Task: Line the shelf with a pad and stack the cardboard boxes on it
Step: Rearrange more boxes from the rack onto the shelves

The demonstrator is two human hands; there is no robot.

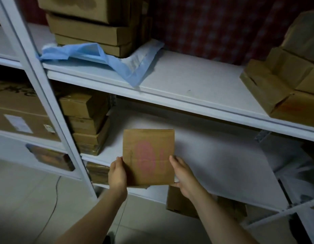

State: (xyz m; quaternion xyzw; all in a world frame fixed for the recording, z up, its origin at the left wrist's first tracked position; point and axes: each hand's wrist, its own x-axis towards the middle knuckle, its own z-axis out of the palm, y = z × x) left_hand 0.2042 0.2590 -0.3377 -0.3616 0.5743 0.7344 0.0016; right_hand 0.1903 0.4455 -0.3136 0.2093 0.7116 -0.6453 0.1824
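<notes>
Stacking step — left hand (117, 175) and right hand (182, 175) clasp cardboard box (148, 156) by its sides, at the white pad (214, 155) lining the middle shelf (152, 193). Next — slide it left toward the box stack (85, 120).

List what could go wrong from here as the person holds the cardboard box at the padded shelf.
The cardboard box is held only near its lower corners by the left hand and right hand; it might tip or slip.
Pushing it in could ruck the white pad beneath.
The blue pad overhanging the upper shelf could get snagged.
</notes>
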